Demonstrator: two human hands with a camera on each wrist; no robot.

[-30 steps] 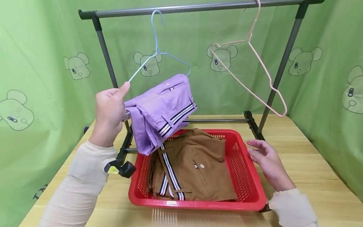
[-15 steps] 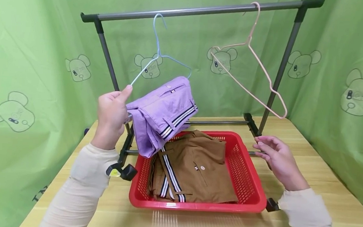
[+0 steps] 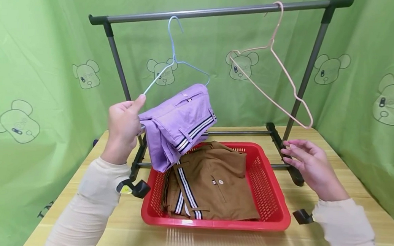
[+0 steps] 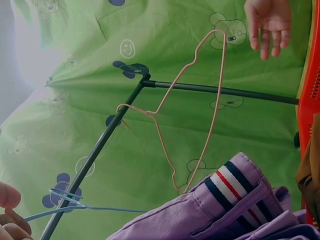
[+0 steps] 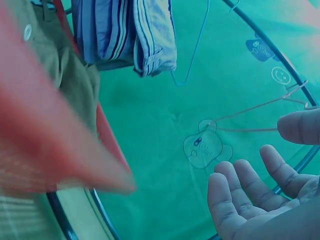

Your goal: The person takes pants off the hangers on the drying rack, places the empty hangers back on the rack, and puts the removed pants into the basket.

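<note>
- The table (image 3: 350, 187) is of light wood, and a red basket (image 3: 273, 204) stands on it near the front edge.
- In the basket lie folded brown trousers (image 3: 220, 178) with a striped band.
- The right hand (image 3: 308, 165) is in the air to the right of the basket, just in front of the right foot of the rack (image 3: 208, 12). Its fingers are spread loosely and hold nothing; in the right wrist view the palm (image 5: 270, 200) is open.
- The left hand (image 3: 123, 123) is raised to the left of the basket. Thumb and fingers pinch the left end of the blue hanger (image 3: 174, 60).
- The purple trousers (image 3: 178, 123) hang folded over the bar of the blue hanger, just beside the left hand. Their lower edge is above the left back corner of the basket and comes close to the brown trousers; whether they touch, I cannot tell.
- The hook of the blue hanger is at the top bar of the rack, on the left part. The hanger is tilted, with the held end lower.
- A pink hanger (image 3: 276, 71) hangs empty from the same bar, further right, also tilted.
- Behind everything is a green cloth (image 3: 34, 50) with printed bears.
</note>
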